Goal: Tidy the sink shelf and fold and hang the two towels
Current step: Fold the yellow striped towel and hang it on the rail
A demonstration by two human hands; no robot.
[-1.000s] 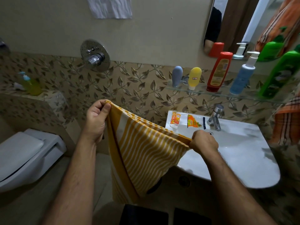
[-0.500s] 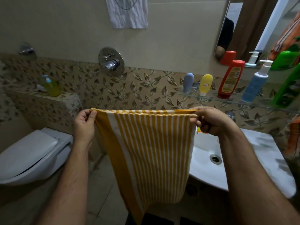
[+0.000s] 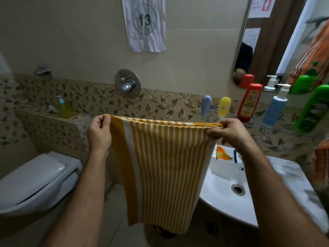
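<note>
While both hands, left (image 3: 99,131) and right (image 3: 229,131), pinch its top corners, the striped towel (image 3: 163,168) hangs between them.

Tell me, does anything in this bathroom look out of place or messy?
Mostly tidy. The odd bits: a squeezed orange tube lies flat on the sink rim instead of on the glass shelf, and a crumpled paper marked 13 hangs on the wall. The striped towel hangs straight between both hands.

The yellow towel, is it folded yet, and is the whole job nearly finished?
Looks done: bottles stand in a row on the glass shelf. In hand: the left hand and right hand hold the yellow striped towel doubled over, not yet hung. Left: hanging it; the orange towel seems to hang already.
</note>
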